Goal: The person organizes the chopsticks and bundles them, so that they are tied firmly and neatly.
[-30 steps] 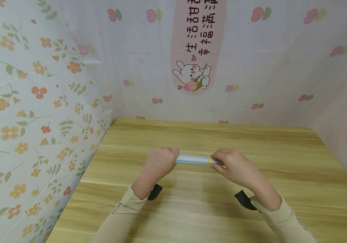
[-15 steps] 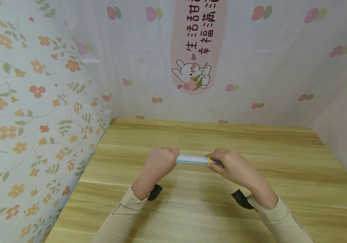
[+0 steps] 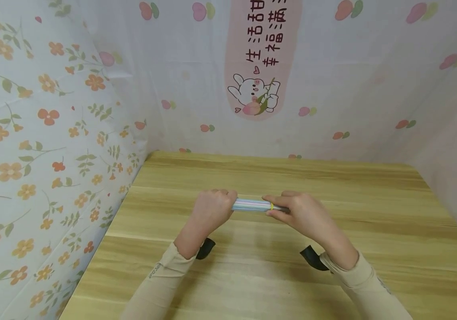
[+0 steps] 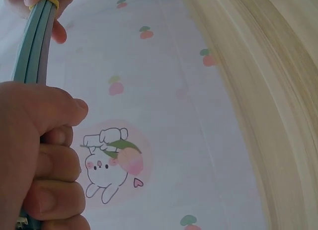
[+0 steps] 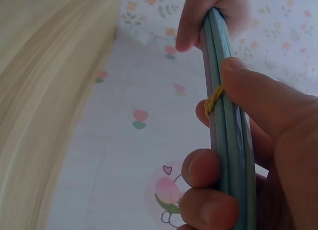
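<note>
A bundle of pale pastel straws [image 3: 252,205] is held level above the wooden table [image 3: 276,266], one end in each hand. My left hand [image 3: 212,209] grips the left end in a fist; the left wrist view shows its fingers [image 4: 49,175] curled round the straws [image 4: 32,46]. My right hand [image 3: 298,213] holds the right end, thumb [image 5: 258,96] on top and fingers [image 5: 206,190] beneath the straws [image 5: 228,140]. A yellow rubber band [image 3: 272,206] circles the bundle at my right thumb tip; it shows as the yellow rubber band [image 5: 213,101] in the right wrist view and as the band [image 4: 45,0] in the left wrist view.
Patterned cloth walls close the table in: orange flowers on the left wall [image 3: 44,133], a rabbit print with writing on the back wall [image 3: 258,95], a plain pink wall on the right [image 3: 456,169]. Black wrist straps [image 3: 312,258] show at both sleeves.
My right hand has slid leftward along the bundle, and the yellow band moved slightly left with it. The left hand stays put. The head view tipped a little.
</note>
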Action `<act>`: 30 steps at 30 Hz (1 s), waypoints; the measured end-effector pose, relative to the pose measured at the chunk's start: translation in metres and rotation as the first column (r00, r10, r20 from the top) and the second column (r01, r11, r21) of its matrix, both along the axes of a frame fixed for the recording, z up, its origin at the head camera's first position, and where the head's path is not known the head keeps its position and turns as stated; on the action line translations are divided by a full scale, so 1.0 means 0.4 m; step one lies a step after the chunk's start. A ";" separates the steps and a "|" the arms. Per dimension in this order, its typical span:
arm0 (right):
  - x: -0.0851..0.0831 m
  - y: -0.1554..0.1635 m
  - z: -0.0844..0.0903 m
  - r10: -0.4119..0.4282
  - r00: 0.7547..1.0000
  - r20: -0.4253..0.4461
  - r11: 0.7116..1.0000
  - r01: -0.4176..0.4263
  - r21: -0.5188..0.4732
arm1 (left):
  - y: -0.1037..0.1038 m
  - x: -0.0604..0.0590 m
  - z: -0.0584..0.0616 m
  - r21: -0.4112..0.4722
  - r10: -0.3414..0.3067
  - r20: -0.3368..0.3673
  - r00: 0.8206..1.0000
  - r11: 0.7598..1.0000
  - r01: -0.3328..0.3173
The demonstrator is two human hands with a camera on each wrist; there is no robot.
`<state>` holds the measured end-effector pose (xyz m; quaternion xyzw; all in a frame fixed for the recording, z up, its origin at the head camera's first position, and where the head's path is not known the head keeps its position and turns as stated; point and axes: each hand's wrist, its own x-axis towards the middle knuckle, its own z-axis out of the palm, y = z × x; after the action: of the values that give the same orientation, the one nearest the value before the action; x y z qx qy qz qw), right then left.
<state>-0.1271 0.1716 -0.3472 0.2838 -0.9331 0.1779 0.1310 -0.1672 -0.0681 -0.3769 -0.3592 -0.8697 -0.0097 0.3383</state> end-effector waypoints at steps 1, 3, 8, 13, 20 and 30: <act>0.000 -0.002 0.000 -0.007 1.000 -0.004 1.000 0.007 0.001 | 0.001 0.000 0.001 0.001 0.003 -0.003 1.000 1.000 -0.003; -0.001 -0.006 -0.001 -0.020 1.000 -0.022 1.000 0.020 0.002 | 0.003 0.000 0.002 0.002 0.008 -0.017 1.000 1.000 -0.008; -0.007 -0.014 -0.005 -0.039 0.997 -0.063 0.999 0.039 0.002 | 0.011 -0.001 0.008 0.000 0.015 -0.042 0.999 1.000 -0.015; -0.008 -0.017 -0.005 -0.047 0.998 -0.052 0.999 0.048 0.013 | 0.014 0.000 0.010 -0.002 0.024 -0.038 0.999 1.000 -0.024; -0.003 -0.007 0.006 -0.076 0.997 -0.009 0.997 0.076 0.012 | 0.017 -0.004 0.012 0.002 0.014 -0.045 0.999 1.000 -0.014; -0.004 0.011 0.023 -0.083 0.995 0.060 0.996 0.084 -0.009 | 0.015 -0.011 0.013 0.043 0.003 -0.065 0.998 0.999 -0.001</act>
<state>-0.1286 0.1760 -0.3380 0.2384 -0.9466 0.1859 0.1118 -0.1717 -0.0619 -0.3718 -0.3511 -0.8582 -0.0163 0.3741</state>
